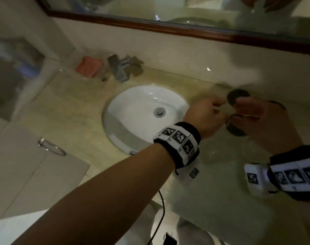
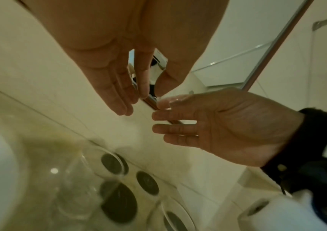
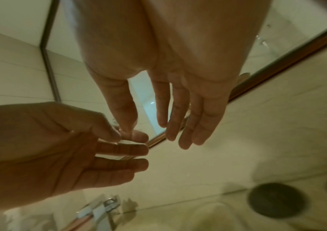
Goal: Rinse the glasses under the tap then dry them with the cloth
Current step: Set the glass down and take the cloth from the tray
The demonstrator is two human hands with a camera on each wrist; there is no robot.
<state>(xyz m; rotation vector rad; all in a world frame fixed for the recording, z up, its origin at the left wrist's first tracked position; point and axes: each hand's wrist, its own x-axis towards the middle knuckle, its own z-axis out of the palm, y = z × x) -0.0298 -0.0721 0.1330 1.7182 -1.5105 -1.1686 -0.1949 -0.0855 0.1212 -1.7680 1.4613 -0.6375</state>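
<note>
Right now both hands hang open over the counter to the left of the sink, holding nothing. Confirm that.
Wrong side. The left hand and right hand are over the counter to the right of the sink, as the head view shows. Both are open and hold nothing.

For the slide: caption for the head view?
Both hands, left and right, open above glasses beside the sink.

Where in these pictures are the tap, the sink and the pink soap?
tap (image 1: 118, 68): head view, on its metal body.
sink (image 1: 133, 103): head view, on the bare white bowl.
pink soap (image 1: 89, 66): head view, on its top face.
</note>
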